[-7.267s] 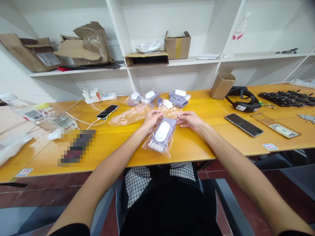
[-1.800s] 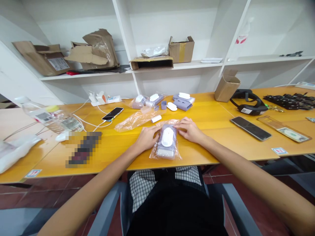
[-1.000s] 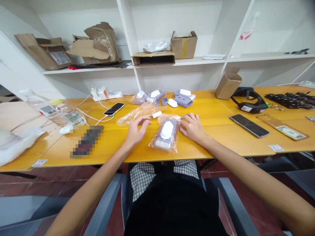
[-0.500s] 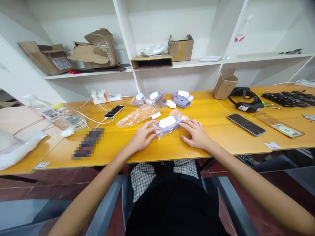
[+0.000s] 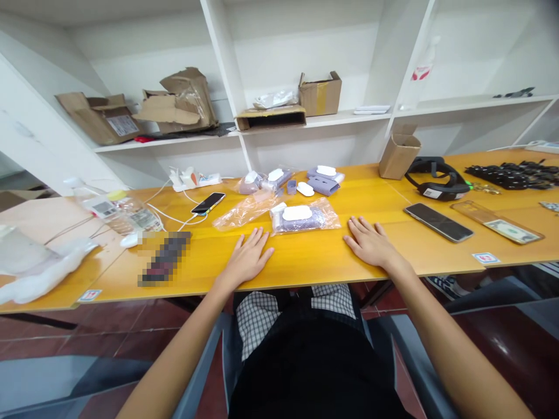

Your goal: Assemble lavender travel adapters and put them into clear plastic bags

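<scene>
My left hand [image 5: 247, 256] lies flat on the wooden table, fingers stretched out and holding nothing. Palm down on the other side, my right hand [image 5: 370, 241] also rests empty with its fingers apart. Between and just beyond them sits a grey-purple item with a white oval top [image 5: 297, 213], inside a clear plastic bag; neither hand touches it. Crumpled clear plastic [image 5: 244, 210] lies to its left. Farther back are similar purple items with white tops [image 5: 323, 180], a loose white oval piece [image 5: 305, 189] and a small purple cup-like piece [image 5: 291, 187].
A phone on a cable [image 5: 208, 203] and plastic bottles [image 5: 131, 212] are at left, near a blurred dark object [image 5: 166, 258]. To the right lie a phone [image 5: 438, 221], a black headset [image 5: 439, 179], a cardboard box [image 5: 399, 154] and a clear case with a banknote [image 5: 498, 222]. Shelves hold boxes.
Both hands have let go of the bagged purple item and drawn apart, the left toward me and the right outward. The bagged item now lies straighter. The camera view has shifted slightly.
</scene>
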`<action>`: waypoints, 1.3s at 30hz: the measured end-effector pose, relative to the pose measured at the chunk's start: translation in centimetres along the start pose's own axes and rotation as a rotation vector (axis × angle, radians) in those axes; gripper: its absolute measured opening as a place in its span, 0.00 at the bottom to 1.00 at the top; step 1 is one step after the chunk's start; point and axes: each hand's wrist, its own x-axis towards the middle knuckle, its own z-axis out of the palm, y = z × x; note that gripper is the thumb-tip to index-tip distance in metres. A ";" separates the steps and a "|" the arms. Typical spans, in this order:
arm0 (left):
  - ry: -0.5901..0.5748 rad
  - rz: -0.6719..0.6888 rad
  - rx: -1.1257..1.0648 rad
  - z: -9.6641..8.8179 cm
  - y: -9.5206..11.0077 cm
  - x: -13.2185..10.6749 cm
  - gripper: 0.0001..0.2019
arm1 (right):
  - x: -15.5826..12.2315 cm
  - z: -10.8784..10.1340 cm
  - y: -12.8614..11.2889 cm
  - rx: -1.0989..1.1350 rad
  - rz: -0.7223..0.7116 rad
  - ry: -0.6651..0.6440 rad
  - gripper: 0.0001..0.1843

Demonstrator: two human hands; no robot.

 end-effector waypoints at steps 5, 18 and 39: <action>-0.003 0.004 0.009 0.1 -0.1 -0.1 0.33 | 0.1 0.2 0.3 0.018 -0.015 0.018 0.40; 0.046 0.040 -0.030 0.3 -0.2 -0.1 0.29 | 0.1 0.0 0.2 0.008 -0.011 -0.006 0.40; -0.048 0.433 -0.115 -3.9 6.1 8.4 0.28 | 0.1 -0.1 0.0 0.035 -0.033 0.017 0.35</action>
